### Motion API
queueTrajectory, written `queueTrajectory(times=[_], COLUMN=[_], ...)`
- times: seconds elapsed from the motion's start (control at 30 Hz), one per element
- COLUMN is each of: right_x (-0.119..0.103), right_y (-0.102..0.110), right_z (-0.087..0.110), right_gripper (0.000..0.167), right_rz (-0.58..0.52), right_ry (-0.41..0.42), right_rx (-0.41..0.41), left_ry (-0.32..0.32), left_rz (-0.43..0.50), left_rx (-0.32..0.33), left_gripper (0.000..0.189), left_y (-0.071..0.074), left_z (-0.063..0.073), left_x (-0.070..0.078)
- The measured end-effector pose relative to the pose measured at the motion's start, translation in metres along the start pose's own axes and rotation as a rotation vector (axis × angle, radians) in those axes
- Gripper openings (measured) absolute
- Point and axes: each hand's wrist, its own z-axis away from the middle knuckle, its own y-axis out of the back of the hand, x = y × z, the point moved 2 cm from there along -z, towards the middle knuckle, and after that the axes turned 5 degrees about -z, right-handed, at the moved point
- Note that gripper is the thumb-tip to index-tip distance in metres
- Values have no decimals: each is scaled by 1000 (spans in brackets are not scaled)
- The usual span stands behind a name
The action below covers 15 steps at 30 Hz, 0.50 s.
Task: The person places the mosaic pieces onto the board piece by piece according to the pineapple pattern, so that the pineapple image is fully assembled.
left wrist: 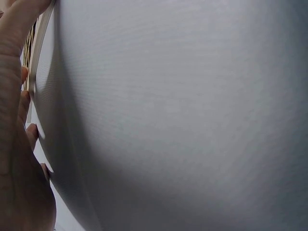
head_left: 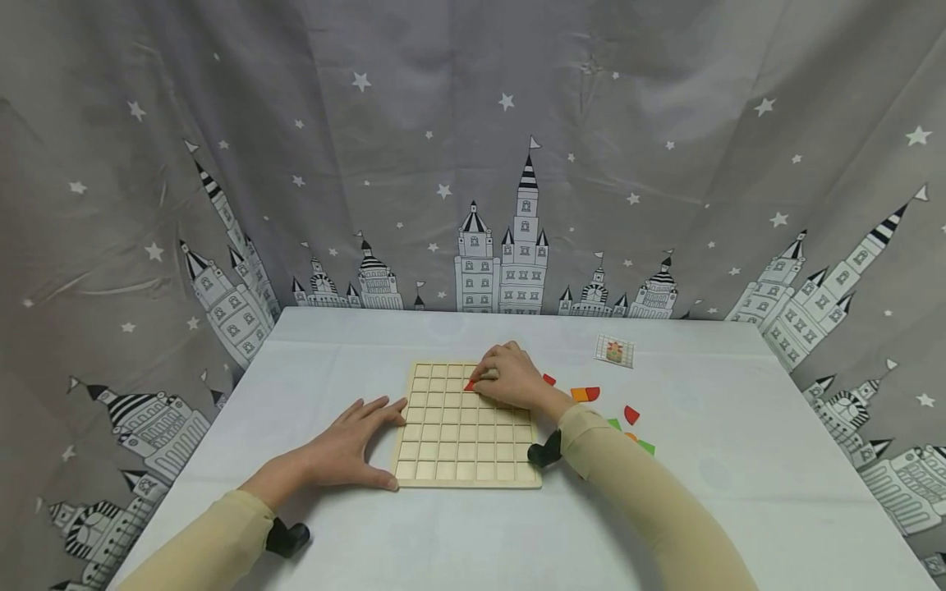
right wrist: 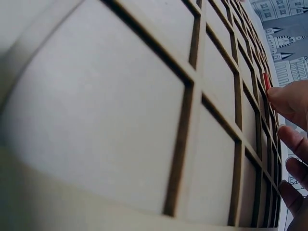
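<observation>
A square wooden grid board [head_left: 448, 451] with rows of shallow compartments lies on the white table. My right hand [head_left: 510, 377] reaches over its far part and pinches a small red piece [head_left: 469, 386] between thumb and fingers, right at one of the compartments. In the right wrist view the red piece [right wrist: 267, 81] shows at the thumb tip, against the grid. My left hand [head_left: 351, 447] rests at the board's left edge, its fingers spread and the thumb touching near the front left corner. In the left wrist view that hand [left wrist: 19, 144] shows only partly.
Right of the board lie loose flat pieces: a red quarter-round [head_left: 631, 414], an orange square [head_left: 580, 395] and a green piece [head_left: 646, 446], some partly behind the right arm. A printed pattern card [head_left: 614, 351] lies farther back. A grey castle-print curtain [head_left: 443, 123] hangs behind the table.
</observation>
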Motion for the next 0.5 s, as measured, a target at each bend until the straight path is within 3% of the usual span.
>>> queueTrajectory(times=[0.27,0.5], right_x=[-2,-1], right_y=[-1,-2], right_z=[2,4], right_gripper=[17,19], right_rz=[64,39], right_ry=[39,37], right_rx=[20,35], left_ry=[0,0], left_rz=[-7,-2], left_rx=[6,4], left_gripper=[97,98], left_y=[0,-1], left_z=[0,0], left_x=[-1,-1])
